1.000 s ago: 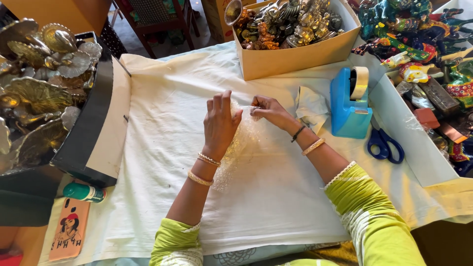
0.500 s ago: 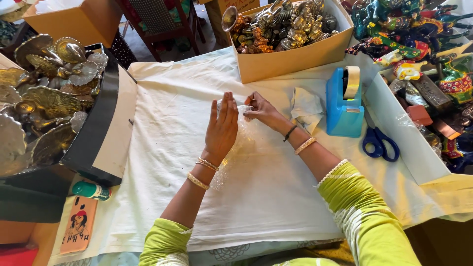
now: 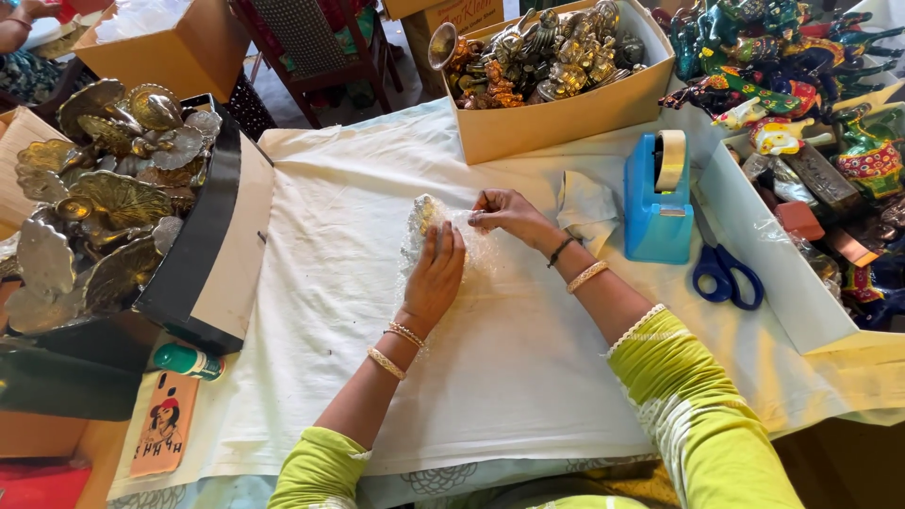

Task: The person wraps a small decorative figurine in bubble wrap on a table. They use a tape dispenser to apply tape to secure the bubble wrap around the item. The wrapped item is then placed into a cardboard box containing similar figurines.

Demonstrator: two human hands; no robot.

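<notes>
Here the left hand (image 3: 436, 275) lies flat, fingers together, pressing a sheet of bubble wrap (image 3: 443, 247) against a small golden figure (image 3: 424, 211) on the white cloth (image 3: 528, 368) that covers the desk. The right hand (image 3: 504, 209) pinches the wrap's far edge between thumb and fingertips, just beside the left hand. The figure sits near the middle of the cloth, mostly hidden under the plastic, with only its top showing.

By my judgement, the wrap could spring open if the pinch loosens, since no tape seems to hold it. The figure could also slip out of the open upper end, because the left hand only presses it and does not close around it.

A tan cardboard box (image 3: 566, 111) of brass figures stands at the far edge of the cloth. To the left, a black-sided box (image 3: 193, 250) with a pale flap holds brass fan-shaped pieces. To the right, a white tray (image 3: 773, 245) holds brightly painted figures. Between the box and the tray stand a blue tape dispenser (image 3: 657, 203) and blue-handled scissors (image 3: 724, 273). A crumpled pale paper (image 3: 584, 203) lies beside the dispenser. At the near left corner lie an orange phone case (image 3: 162, 426) with a cartoon picture and a small green bottle (image 3: 189, 362).
</notes>
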